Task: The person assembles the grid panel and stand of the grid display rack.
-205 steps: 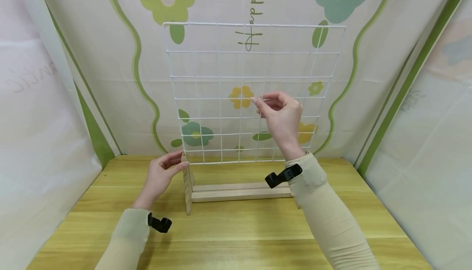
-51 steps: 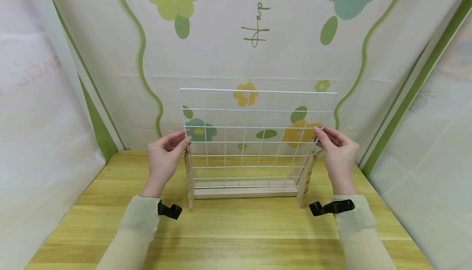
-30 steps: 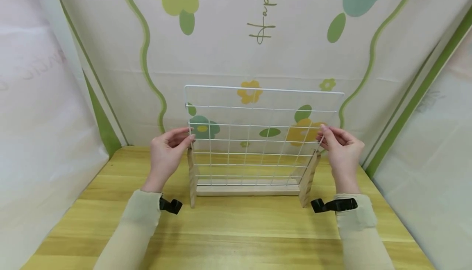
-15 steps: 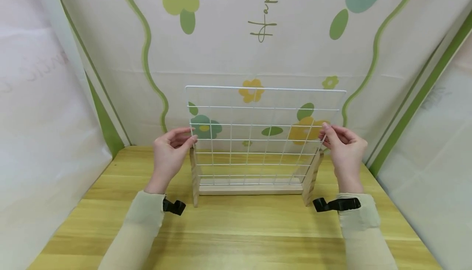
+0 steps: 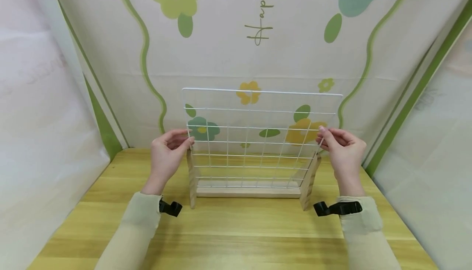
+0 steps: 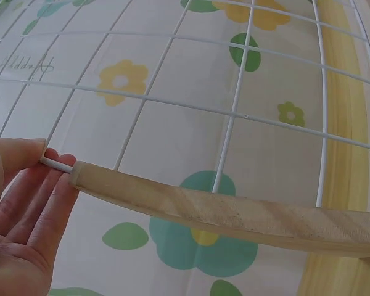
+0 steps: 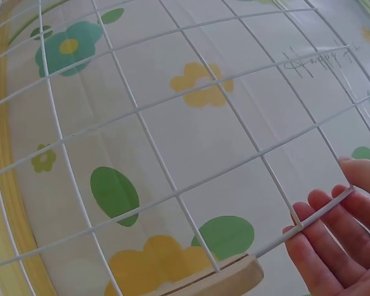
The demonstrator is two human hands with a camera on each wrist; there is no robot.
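Observation:
A white wire grid panel (image 5: 262,91) stands upright between the two side pieces of a wooden stand (image 5: 247,193), its bottom wire close to the stand's crossbar. My left hand (image 5: 166,155) pinches the panel's left edge wire between thumb and fingers, just above the left side piece (image 6: 203,213). On the other side, my right hand (image 5: 344,153) holds the right edge wire the same way, its fingers curled behind the wire in the right wrist view. There the right side piece (image 7: 234,277) ends a little short of my fingertips.
The stand rests on a yellow wood-grain table (image 5: 236,237). A pale cloth backdrop (image 5: 221,48) printed with flowers rises behind the panel, with more cloth at both sides. Black wrist cameras are strapped over both sleeves (image 5: 363,216).
From 6.8 seconds ago, the panel has come down between the side pieces. My right hand moved from its middle to its right edge; my left shifted up onto the wire. Since then, little differs.

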